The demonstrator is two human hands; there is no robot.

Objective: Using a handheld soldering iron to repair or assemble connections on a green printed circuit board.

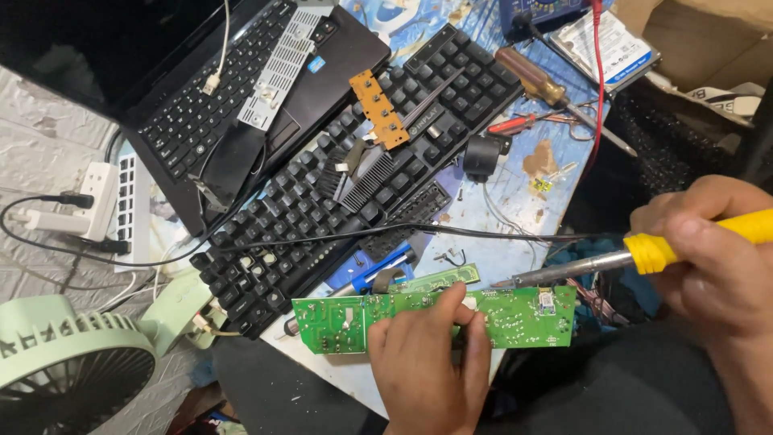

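Left hand (431,362) pinches green circuit board (515,316); right hand (708,258) clasps soldering iron (612,262) above it.

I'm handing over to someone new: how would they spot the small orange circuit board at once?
Start at the big black keyboard lying diagonally across the table. On its upper keys, beside a black finned heatsink, rests the orange board. It is a narrow strip, the only orange one; the board under the left hand is green.
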